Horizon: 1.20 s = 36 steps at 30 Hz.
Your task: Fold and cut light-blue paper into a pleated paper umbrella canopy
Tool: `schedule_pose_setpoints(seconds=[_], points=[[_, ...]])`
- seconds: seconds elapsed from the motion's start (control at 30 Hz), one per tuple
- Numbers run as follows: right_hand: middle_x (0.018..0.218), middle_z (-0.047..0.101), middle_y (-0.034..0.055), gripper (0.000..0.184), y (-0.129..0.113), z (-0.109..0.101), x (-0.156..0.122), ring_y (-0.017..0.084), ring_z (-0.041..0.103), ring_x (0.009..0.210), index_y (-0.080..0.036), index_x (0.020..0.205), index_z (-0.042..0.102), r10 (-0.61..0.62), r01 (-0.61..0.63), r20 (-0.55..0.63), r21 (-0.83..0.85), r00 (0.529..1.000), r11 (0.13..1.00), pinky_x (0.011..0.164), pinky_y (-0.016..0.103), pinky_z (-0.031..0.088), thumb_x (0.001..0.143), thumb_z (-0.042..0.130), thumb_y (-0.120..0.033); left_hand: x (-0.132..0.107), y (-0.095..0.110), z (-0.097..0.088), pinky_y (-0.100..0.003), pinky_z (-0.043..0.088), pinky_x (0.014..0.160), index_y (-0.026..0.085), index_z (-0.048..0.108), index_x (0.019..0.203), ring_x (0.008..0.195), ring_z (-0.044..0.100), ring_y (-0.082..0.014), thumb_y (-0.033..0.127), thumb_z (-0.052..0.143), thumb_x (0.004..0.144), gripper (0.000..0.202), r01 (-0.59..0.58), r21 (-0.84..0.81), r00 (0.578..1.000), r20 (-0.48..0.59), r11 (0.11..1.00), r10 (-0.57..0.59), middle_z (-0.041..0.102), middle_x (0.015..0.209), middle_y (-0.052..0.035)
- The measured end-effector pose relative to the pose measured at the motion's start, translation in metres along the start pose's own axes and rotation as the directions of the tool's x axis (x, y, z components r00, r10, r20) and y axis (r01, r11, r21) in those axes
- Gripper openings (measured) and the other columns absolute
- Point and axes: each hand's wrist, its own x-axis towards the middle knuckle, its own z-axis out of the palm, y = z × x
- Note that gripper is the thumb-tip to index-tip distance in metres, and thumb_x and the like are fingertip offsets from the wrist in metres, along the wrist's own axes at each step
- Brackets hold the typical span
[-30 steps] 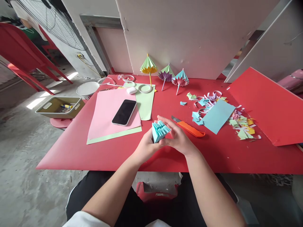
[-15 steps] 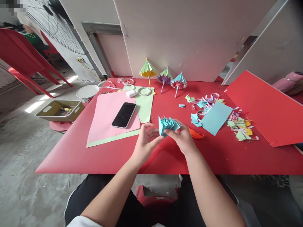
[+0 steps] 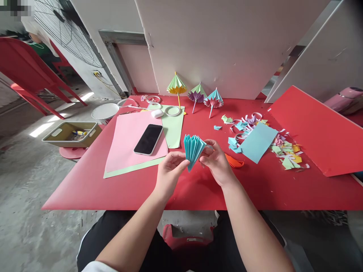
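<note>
A pleated blue paper cone (image 3: 193,149) is held up over the front half of the red table, its point downward and its zigzag rim on top. My left hand (image 3: 172,168) pinches its left side between thumb and fingers. On the other side, my right hand (image 3: 214,160) has its fingers curled against the cone's right edge. Just behind my right hand lies an orange-red tool (image 3: 235,161), partly hidden. Three small paper umbrellas, a green and yellow one (image 3: 177,85), a green and purple one (image 3: 197,93) and a blue and pink one (image 3: 213,99), lean at the back.
Left on the table (image 3: 85,192) are pink paper (image 3: 124,143), green paper (image 3: 175,132), a phone (image 3: 148,139), a white case (image 3: 157,113) and tape rolls. Blue paper (image 3: 258,142) lies among paper scraps (image 3: 289,155) at right, beside a red board (image 3: 317,132). A bin (image 3: 70,134) stands left.
The paper cone has turned so its folded side faces me and its point shows below. My right thumb has come off its front, and both hands have shifted slightly.
</note>
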Motion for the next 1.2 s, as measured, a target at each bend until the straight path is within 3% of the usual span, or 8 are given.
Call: schedule_pose_setpoints(seconds=[0.23, 0.37, 0.57, 0.77, 0.97, 1.2], points=[[0.078, 0.06, -0.0018, 0.027, 0.002, 0.008, -0.001, 0.013, 0.056, 0.075, -0.025, 0.081, 0.059, -0.045, 0.042, -0.025, -0.098, 0.999, 0.994, 0.066, 0.026, 0.048, 0.063, 0.076, -0.034, -0.004, 0.001, 0.0, -0.028, 0.052, 0.07, 0.02, 0.065, 0.086, 0.079, 0.064, -0.0165, 0.025, 0.07, 0.074, 0.014, -0.052, 0.073, 0.998, 0.025, 0.996, 0.05, 0.069, 0.087, -0.0025], [0.079, 0.062, -0.0006, 0.023, 0.0, 0.01, -0.002, 0.013, 0.057, 0.072, -0.024, 0.081, 0.062, -0.081, 0.077, -0.024, -0.144, 0.996, 0.987, 0.065, 0.028, 0.05, 0.064, 0.075, -0.034, -0.006, 0.003, 0.001, -0.033, 0.051, 0.078, 0.019, 0.065, 0.086, 0.086, 0.064, -0.0193, 0.026, 0.069, 0.075, 0.013, -0.082, 0.176, 0.997, 0.017, 0.981, 0.081, 0.069, 0.09, -0.0042], [0.082, 0.062, -0.0028, 0.021, -0.001, 0.013, -0.004, 0.011, 0.058, 0.072, -0.027, 0.084, 0.063, -0.213, 0.197, -0.063, -0.198, 0.975, 0.96, 0.063, 0.024, 0.049, 0.067, 0.073, -0.023, -0.006, 0.006, 0.002, -0.032, 0.051, 0.082, 0.024, 0.054, 0.118, 0.088, 0.064, -0.0179, 0.024, 0.066, 0.077, 0.042, -0.146, 0.221, 0.989, 0.01, 0.964, 0.148, 0.069, 0.089, -0.0017], [0.085, 0.06, -0.002, 0.038, -0.002, 0.013, -0.006, 0.013, 0.059, 0.079, -0.031, 0.106, 0.059, -0.232, 0.205, -0.08, -0.254, 0.969, 0.945, 0.068, 0.027, 0.051, 0.071, 0.07, -0.023, -0.007, 0.006, 0.001, -0.032, 0.051, 0.083, 0.022, 0.065, 0.103, 0.089, 0.063, -0.0188, 0.023, 0.062, 0.08, 0.023, -0.231, 0.303, 0.973, 0.059, 0.924, 0.224, 0.068, 0.096, -0.003], [0.092, 0.058, 0.0004, 0.033, -0.003, 0.012, -0.006, 0.016, 0.057, 0.085, -0.03, 0.101, 0.062, -0.258, 0.26, 0.043, -0.259, 0.965, 0.93, 0.069, 0.03, 0.051, 0.07, 0.072, -0.025, -0.008, 0.006, 0.001, -0.029, 0.05, 0.078, 0.023, 0.066, 0.093, 0.084, 0.063, -0.0174, 0.021, 0.062, 0.08, 0.014, -0.293, 0.365, 0.953, 0.031, 0.884, 0.302, 0.068, 0.089, -0.0015], [0.088, 0.06, 0.0006, 0.018, -0.006, 0.016, -0.007, 0.014, 0.057, 0.078, -0.029, 0.093, 0.065, -0.312, 0.292, -0.01, -0.322, 0.95, 0.9, 0.065, 0.028, 0.05, 0.076, 0.066, -0.026, -0.008, 0.004, 0.0, -0.03, 0.05, 0.077, 0.022, 0.065, 0.095, 0.083, 0.062, -0.0177, 0.021, 0.06, 0.082, 0.014, -0.299, 0.373, 0.95, 0.025, 0.878, 0.313, 0.068, 0.089, -0.0024]])
